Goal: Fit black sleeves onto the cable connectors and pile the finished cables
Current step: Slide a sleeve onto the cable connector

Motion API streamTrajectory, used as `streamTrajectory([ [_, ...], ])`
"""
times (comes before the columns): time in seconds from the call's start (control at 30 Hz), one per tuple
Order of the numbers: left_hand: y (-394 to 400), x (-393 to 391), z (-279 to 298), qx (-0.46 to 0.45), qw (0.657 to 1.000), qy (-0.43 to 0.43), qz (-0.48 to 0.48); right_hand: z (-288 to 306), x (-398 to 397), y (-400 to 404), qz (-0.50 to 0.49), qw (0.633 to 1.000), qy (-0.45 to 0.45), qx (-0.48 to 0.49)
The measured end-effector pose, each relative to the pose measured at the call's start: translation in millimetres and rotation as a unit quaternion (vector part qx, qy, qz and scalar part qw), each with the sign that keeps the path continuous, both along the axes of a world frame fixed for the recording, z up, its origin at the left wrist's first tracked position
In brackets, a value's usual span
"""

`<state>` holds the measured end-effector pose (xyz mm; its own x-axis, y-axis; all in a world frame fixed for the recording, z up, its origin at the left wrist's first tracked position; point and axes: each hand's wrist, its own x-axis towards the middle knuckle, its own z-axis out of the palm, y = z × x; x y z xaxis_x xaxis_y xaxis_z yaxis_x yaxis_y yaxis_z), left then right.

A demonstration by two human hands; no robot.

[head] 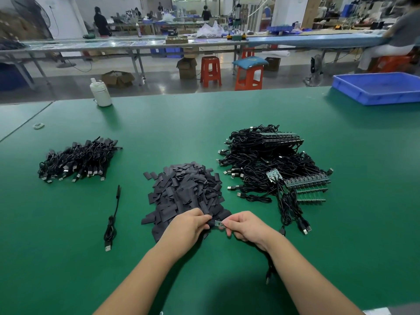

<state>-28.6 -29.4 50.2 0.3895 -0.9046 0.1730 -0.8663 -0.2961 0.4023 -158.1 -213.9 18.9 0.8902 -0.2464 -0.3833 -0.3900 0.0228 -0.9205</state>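
Observation:
My left hand (189, 226) pinches a black sleeve (211, 222) at the near edge of the heap of loose black sleeves (185, 192). My right hand (246, 225) pinches a small green connector board (220, 223), whose tip sits at the sleeve's mouth. Its cable (269, 272) trails down under my right forearm. A pile of sleeved cables (78, 159) lies at the left. One sleeved cable (112, 220) lies alone in front of that pile. A tangle of unsleeved cables with green boards (270, 164) sits at the right.
The green table (181, 123) carries a white bottle (101, 92) at the back left, a small white ring (38, 126) at the left, and a blue tray (377, 87) at the back right. Benches, orange stools and people stand beyond the table's far edge.

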Motion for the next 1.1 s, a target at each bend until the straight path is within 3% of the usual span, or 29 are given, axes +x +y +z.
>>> streamTrajectory([
  [0.3, -4.7, -2.9, 1.6, 0.03, 0.999, 0.017, 0.007, 3.0, -2.0, 4.6, 0.002, 1.0, 0.008, -0.017],
  [0.6, -15.2, -13.4, 1.8, 0.074, 0.996, -0.03, -0.034, 11.7, -5.2, 8.1, 0.03, 0.998, 0.001, -0.046],
  [0.9, -12.5, -13.9, -10.0, -0.036, 0.998, 0.051, 0.025, 8.4, -4.9, 9.6, -0.009, 1.0, -0.013, 0.012],
  [1.1, -15.4, -17.1, -9.6, -0.063, 0.995, 0.071, 0.02, 10.2, -6.6, 9.7, -0.004, 1.0, -0.016, 0.023],
])
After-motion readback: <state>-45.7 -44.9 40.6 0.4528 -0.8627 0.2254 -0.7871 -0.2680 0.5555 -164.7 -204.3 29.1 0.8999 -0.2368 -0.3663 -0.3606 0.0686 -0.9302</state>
